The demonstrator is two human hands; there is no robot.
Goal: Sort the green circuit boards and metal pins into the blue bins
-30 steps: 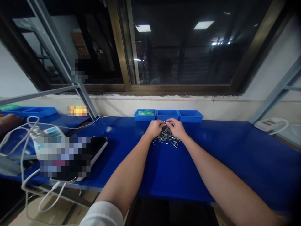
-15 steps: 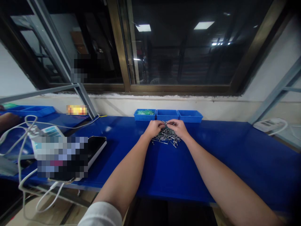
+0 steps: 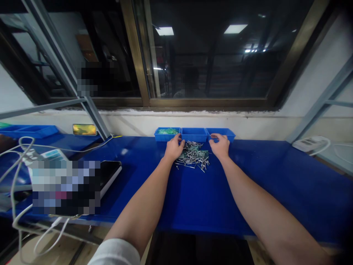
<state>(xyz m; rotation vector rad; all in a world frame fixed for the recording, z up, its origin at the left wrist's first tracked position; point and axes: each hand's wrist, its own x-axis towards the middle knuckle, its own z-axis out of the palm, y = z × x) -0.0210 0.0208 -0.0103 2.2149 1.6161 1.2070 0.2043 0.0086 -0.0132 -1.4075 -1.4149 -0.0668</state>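
Note:
A pile of slim silvery metal pieces that look like blind rivets [image 3: 193, 159] lies on the blue table [image 3: 193, 198], with dark green material showing among them. At the pile's left edge is my left hand [image 3: 173, 148], thumb and index finger apart, and I see nothing in it. My right hand [image 3: 220, 146] hovers right of the pile, before the right blue bin, its thumb and forefinger spread with nothing visible between them. Behind the pile stand a blue bin [image 3: 157, 137] of green bits, a middle blue bin [image 3: 193, 135] and a right blue bin [image 3: 232, 137].
To the left, a phone [image 3: 111, 173] lies near white cables [image 3: 17, 191] and a white-and-blue box. Another phone [image 3: 84, 129] leans by the wall. A co-worker's hand [image 3: 5, 142] shows at the far left edge. A white device [image 3: 311, 144] sits at the right.
My hands, which were together over the pile with their fingertips pinched, have moved apart: left hand to the left, right hand to the right. More of the pile shows. The view has shifted slightly.

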